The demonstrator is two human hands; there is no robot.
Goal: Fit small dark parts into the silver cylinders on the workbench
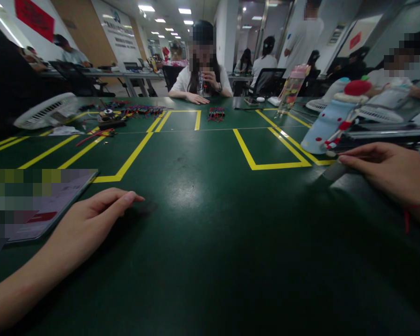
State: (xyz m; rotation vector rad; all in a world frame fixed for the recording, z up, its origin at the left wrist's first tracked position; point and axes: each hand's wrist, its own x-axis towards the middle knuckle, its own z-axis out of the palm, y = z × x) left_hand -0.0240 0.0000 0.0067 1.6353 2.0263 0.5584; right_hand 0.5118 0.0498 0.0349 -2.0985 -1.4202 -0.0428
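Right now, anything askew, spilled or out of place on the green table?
Nothing spilled or broken. The light blue bottle with a red knob lies tipped on its side across the yellow tape, just beyond the right hand. The left hand rests flat beside a tablet.

Green desk [203,224] with yellow tape lines [133,156], a white fan [47,111], wire bundles [143,110], and a pink bottle [292,89] further back.

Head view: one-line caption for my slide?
Both hands on the green table: left hand flat beside a booklet, right hand near a blue bottle.
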